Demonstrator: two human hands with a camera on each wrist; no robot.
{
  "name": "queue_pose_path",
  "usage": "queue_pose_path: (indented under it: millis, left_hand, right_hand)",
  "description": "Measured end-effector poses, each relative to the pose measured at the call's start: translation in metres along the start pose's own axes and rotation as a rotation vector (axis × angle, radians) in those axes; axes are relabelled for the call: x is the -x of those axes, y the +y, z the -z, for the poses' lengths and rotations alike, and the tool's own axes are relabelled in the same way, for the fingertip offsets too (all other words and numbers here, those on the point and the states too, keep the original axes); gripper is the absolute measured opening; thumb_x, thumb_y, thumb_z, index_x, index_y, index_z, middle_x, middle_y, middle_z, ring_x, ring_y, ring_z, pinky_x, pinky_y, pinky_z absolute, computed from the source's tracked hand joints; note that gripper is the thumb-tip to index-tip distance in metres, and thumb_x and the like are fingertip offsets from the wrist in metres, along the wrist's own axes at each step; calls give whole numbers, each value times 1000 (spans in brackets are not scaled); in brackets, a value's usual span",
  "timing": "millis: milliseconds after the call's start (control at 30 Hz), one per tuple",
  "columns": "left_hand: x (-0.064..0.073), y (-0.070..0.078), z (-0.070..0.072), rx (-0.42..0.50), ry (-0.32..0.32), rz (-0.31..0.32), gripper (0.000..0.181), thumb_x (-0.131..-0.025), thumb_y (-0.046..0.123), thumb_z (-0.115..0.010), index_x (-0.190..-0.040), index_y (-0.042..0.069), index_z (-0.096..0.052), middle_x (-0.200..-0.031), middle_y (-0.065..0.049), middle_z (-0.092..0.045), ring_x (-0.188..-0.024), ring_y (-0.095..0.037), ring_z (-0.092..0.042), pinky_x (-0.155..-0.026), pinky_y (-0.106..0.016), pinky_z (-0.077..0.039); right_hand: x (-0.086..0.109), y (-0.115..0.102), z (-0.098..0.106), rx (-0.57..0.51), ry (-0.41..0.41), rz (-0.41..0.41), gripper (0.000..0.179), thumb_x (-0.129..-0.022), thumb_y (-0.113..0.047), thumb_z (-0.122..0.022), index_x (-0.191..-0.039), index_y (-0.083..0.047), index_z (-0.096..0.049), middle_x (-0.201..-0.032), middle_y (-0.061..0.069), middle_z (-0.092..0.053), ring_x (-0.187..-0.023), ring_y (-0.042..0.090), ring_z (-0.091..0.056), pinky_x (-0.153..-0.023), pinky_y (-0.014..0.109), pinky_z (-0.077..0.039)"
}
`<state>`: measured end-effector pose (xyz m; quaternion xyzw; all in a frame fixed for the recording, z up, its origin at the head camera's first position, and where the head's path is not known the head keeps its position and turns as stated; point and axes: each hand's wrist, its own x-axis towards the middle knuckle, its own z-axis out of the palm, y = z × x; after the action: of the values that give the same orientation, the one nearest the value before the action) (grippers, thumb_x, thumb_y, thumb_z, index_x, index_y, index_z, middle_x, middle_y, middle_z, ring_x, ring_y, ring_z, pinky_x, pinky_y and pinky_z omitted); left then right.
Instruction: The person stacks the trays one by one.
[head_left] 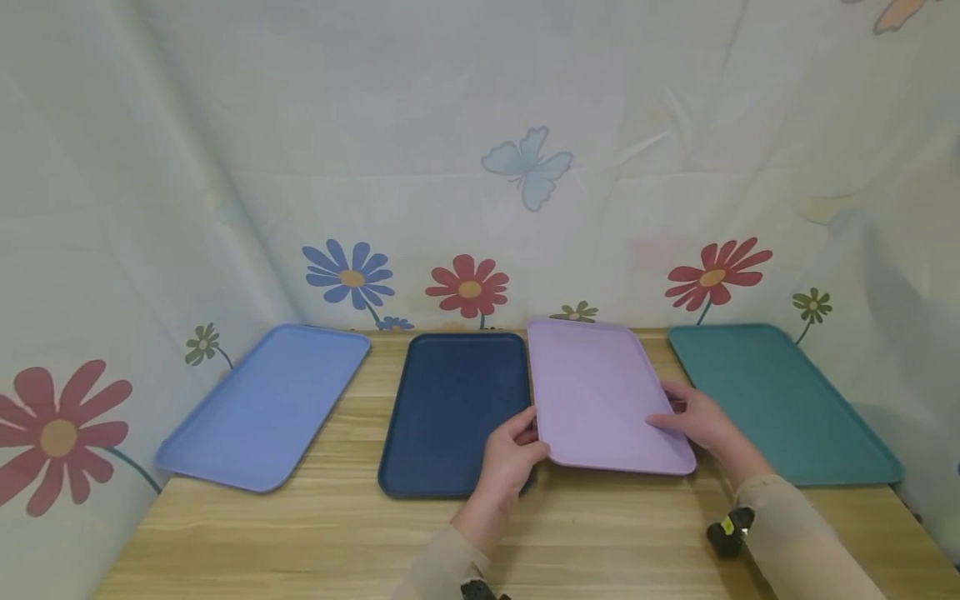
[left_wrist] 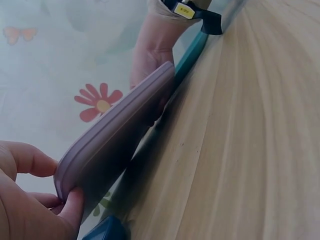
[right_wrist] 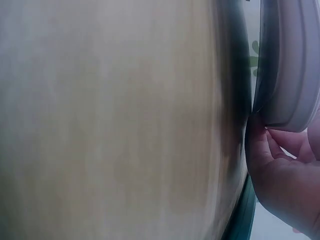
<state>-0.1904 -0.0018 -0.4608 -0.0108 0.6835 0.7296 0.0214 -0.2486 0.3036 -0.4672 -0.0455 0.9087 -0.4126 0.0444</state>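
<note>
Between both hands a lilac tray (head_left: 600, 392) is held just above the wooden table, and it sits slightly askew. My left hand (head_left: 510, 462) pinches its left edge close to the near corner, thumb on top and fingers beneath, as the left wrist view also shows. On the opposite edge my right hand (head_left: 697, 417) grips the rim, its thumb over the top and fingertips tucked under. Dark underside of the lilac tray (left_wrist: 125, 135) faces the table in the left wrist view. A navy tray (head_left: 457, 417) lies flat right beside the left hand.
At the far left lies a periwinkle blue tray (head_left: 266, 408). A green tray (head_left: 780, 404) lies to the right, near the right hand. All rest on a wood-grain table (head_left: 322, 533), with a flower-printed curtain (head_left: 420, 100) hanging along its back.
</note>
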Motion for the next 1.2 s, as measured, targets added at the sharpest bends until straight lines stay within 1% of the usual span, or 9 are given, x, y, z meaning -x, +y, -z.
queue_pose_path:
  millis: [100,167,367,567,700,800,900,1100,1200]
  left_hand:
    - [-2,0,5,-3,9,30,66,-70,-14,-64,-135,-3,-58,-105,-19,-69,-95,-22,-66,-76,-28,-54]
    - [-2,0,8,1,15,40,65,-71,-14,-64,-135,-2,-59,-106,-19,-69,-94,-21,-66,-77,-28,-54]
    - [-2,-1,20,20,7,31,67,-71,-16,-61,-136,-5,-56,-104,-23,-69,-92,-21,-66,-74,-26,-53]
    - [-4,-4,34,4,10,30,66,-71,-17,-61,-136,-6,-56,-107,-24,-68,-91,-19,-64,-74,-25,-52]
    - [-4,-4,44,-8,8,46,67,-72,-17,-61,-137,-5,-55,-107,-25,-68,-92,-20,-64,-72,-25,-51]
    - [-4,-4,50,-28,4,59,67,-73,-17,-61,-138,-4,-54,-111,-25,-67,-95,-21,-64,-72,-26,-51]
    - [-4,-4,56,-52,9,64,66,-73,-16,-61,-138,-3,-55,-117,-26,-65,-98,-23,-64,-74,-27,-52]
    - [-3,-5,70,-77,27,51,66,-72,-17,-60,-136,-5,-55,-122,-27,-63,-99,-25,-63,-74,-27,-53]
    - [-1,-3,75,-84,31,35,66,-71,-17,-60,-136,-5,-56,-125,-29,-61,-100,-25,-63,-74,-26,-53]
  right_hand:
    - [-1,-1,-3,1,17,25,79,-86,-18,-78,-140,21,-36,-131,40,-50,-113,49,-54,-91,52,-49]
    - [-2,-3,-5,-1,31,45,77,-85,-17,-78,-139,21,-38,-128,39,-52,-112,48,-56,-90,52,-50]
    - [-4,-9,-10,0,64,93,70,-86,-15,-78,-136,19,-43,-122,35,-57,-108,46,-59,-87,51,-52]
    - [-4,-19,-17,-2,78,144,67,-86,-14,-78,-135,18,-46,-118,31,-60,-103,43,-62,-85,49,-54]
    - [-4,-25,-22,27,85,140,70,-87,-16,-77,-138,18,-43,-118,31,-60,-103,41,-62,-86,49,-54]
    - [-3,-29,-25,43,90,107,73,-87,-17,-77,-141,15,-40,-122,30,-58,-106,41,-61,-88,50,-53]
    - [-3,-32,-29,35,89,105,72,-88,-16,-76,-142,15,-40,-122,30,-58,-106,41,-61,-89,50,-52]
    - [-4,-40,-39,-28,102,173,67,-85,-5,-77,-136,20,-42,-111,29,-61,-100,39,-63,-86,48,-54]
    - [-4,-45,-44,-38,108,175,68,-84,-4,-77,-136,21,-42,-111,29,-61,-99,38,-63,-85,47,-54]
